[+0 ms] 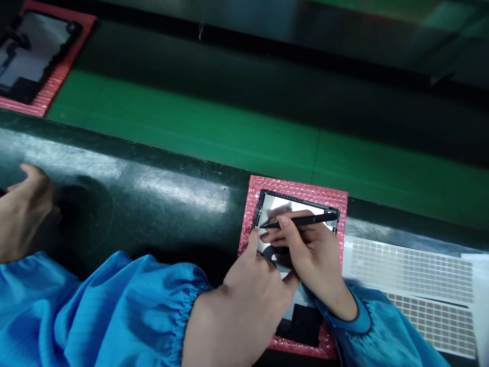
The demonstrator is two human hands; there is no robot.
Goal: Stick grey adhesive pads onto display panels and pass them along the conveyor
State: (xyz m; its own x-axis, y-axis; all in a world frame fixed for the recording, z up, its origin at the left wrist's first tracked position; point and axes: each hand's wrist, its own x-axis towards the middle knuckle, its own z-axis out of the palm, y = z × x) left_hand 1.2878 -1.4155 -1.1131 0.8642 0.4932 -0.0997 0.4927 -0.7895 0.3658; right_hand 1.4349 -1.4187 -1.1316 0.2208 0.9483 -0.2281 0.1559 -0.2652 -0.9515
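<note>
blue sleeve [87, 311] is running across the bottom of the view from the left, gathered at an elastic cuff. beyond it, at the far left, a co-worker's hand [26, 214] seems to be resting over the dark bench edge [126, 176], its fingers loosely curled, and further up a pink bubble mat [63, 71] is carrying a dark panel [26, 56], partly cut off by the frame. a green belt [191, 122] is stretching behind them. toward the middle, the person's left hand [252, 290] is pinning a second dark panel [294, 200], its fingers apart, with one fingertip pressing near the panel's left edge. that panel is lying on a second pink mat [294, 186], just right of centre. the right hand [313, 260] is pinching a thin black tool [301, 220], thumb and fingers together on its shaft, its tip pointing left across the panel. steadying the panel and keeping the tip low appears to be the sound way to work here. at the right, sheets of small tan labels [412, 270] are lying beside the mat. counting: two mats, two panels, one tool, two label sheets, three hands.
</note>
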